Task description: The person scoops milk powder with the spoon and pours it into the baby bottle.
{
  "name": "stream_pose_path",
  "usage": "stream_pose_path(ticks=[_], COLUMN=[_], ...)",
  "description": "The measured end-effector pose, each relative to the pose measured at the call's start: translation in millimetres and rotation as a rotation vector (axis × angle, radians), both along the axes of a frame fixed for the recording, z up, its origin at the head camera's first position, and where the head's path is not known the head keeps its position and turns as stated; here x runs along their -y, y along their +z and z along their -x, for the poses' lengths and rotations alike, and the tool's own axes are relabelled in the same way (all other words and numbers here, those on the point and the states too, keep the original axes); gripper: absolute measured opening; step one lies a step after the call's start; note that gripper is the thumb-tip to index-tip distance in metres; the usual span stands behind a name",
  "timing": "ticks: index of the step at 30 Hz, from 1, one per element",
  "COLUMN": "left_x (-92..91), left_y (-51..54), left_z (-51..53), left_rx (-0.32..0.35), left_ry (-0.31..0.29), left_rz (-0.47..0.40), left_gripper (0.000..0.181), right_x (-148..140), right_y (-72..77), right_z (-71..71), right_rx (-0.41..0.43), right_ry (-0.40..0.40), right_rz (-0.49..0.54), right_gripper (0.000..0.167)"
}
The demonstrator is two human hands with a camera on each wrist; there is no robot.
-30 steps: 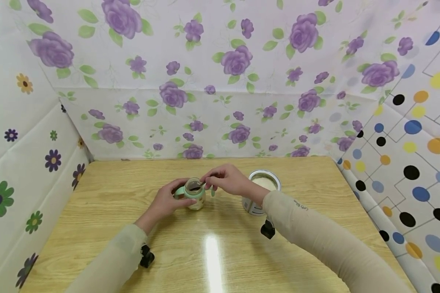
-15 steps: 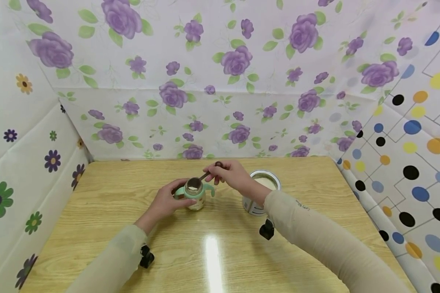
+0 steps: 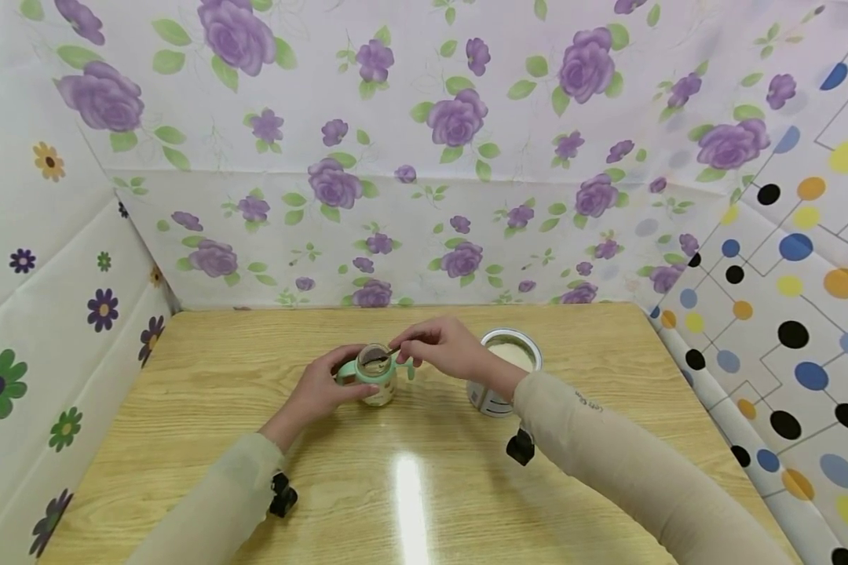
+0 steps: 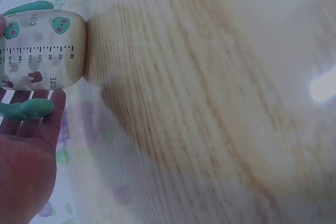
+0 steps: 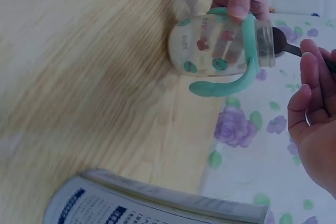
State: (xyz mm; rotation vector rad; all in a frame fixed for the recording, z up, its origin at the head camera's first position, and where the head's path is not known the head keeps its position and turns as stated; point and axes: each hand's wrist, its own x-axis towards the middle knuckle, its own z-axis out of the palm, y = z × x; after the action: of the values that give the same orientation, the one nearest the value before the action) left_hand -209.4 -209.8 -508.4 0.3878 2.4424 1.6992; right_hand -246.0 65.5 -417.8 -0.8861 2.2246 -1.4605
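Observation:
A clear baby bottle (image 3: 384, 390) with mint-green handles stands uncapped on the wooden table. My left hand (image 3: 321, 383) grips it from the left, thumb across the front and the fingers behind by the handle. The left wrist view shows the measuring scale on the bottle (image 4: 44, 59) and pale contents low inside. My right hand (image 3: 447, 349) pinches the handle of a dark spoon (image 5: 292, 50). In the right wrist view the spoon's bowl tilts at the bottle's mouth, partly inside the neck. How much powder the spoon carries cannot be told.
Right of the bottle, partly behind my right wrist, stands an open tin (image 3: 487, 402) of pale powder. The wooden table (image 3: 353, 486) meets a flowered cloth wall (image 3: 410, 235) at the back. Patterned cloth also hangs at both sides.
Half a second ago the spoon was raised and turned with its bowl over the bottle's mouth; now its bowl is lower and tilted at the neck. My left hand and the bottle have stayed put.

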Motion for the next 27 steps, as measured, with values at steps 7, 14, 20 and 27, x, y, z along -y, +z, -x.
stream_pose_path(ticks=[7, 14, 20, 27], left_x=[-0.2, -0.5, -0.9, -0.4], left_y=[-0.4, -0.8, -1.4, -1.7], left_z=[0.6, 1.8, 2.8, 2.9], left_rx=[0.004, 0.0, 0.0, 0.01], left_ry=[0.002, -0.001, 0.004, 0.012], left_rz=[0.005, 0.0, 0.005, 0.013], left_gripper=[0.069, 0.069, 0.07, 0.072], right_x=[0.4, -0.6, -0.9, -9.2], right_y=[1.1, 2.1, 6.4, 3.2], right_z=[-3.0, -1.9, 1.3, 5.0], right_rx=[-0.066, -0.056, 0.055, 0.348], right_ry=[0.049, 0.021, -0.064, -0.227], right_rz=[-0.063, -0.059, 0.073, 0.353], right_gripper=[0.029, 0.031, 0.03, 0.039])
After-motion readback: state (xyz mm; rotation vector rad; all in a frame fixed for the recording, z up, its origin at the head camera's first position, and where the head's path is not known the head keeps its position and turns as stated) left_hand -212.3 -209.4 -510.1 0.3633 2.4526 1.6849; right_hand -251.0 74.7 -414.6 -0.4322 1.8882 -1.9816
